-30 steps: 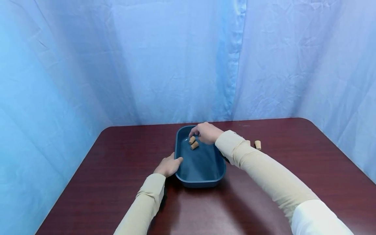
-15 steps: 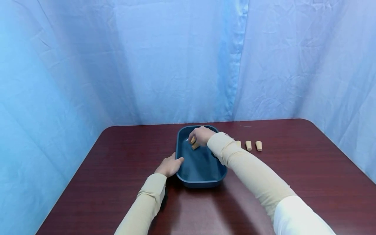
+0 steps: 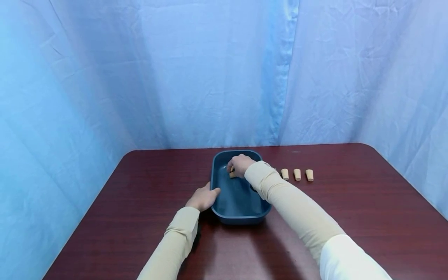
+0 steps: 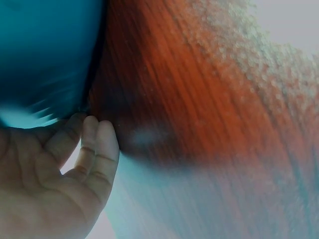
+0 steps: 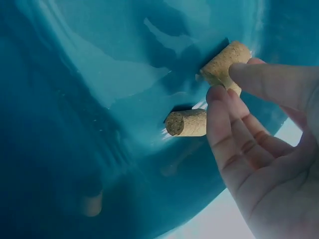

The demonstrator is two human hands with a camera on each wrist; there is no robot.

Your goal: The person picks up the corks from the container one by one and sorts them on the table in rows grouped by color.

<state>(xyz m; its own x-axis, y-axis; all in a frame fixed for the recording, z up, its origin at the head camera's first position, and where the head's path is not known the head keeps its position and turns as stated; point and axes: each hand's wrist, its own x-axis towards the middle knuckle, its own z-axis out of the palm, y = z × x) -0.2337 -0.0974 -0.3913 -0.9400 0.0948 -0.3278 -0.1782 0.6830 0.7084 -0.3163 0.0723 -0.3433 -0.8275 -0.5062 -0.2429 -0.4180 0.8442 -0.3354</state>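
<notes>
A deep dark-blue rectangular tray (image 3: pixel 241 219) with rounded corners stands on the table. My left hand (image 3: pixel 203 197) grips its left side, thumb over the rim and fingers against the outer wall (image 4: pixel 50 45). Inside the tray's far half, my right hand (image 3: pixel 240 165) pinches a cork stopper (image 5: pixel 227 62) between thumb and fingers. A second cork (image 5: pixel 185 123) lies on the tray floor just beside those fingers; in the head view the hand partly covers both corks. Three more tapered corks, a left one (image 3: pixel 285 174), a middle one (image 3: pixel 297 174) and a right one (image 3: pixel 309 175), stand in a row right of the tray.
The dark red wooden table (image 3: pixel 140 186) has a far edge close to a light-blue curtain (image 3: pixel 210 77), which also hangs along the left and right sides. My right forearm (image 3: pixel 297 210) crosses above the tray's right rim.
My right hand has lowered and come slightly nearer over the corks in the tray, its fingers closing round one. The row of corks at the right has come into full sight. The left hand keeps its hold.
</notes>
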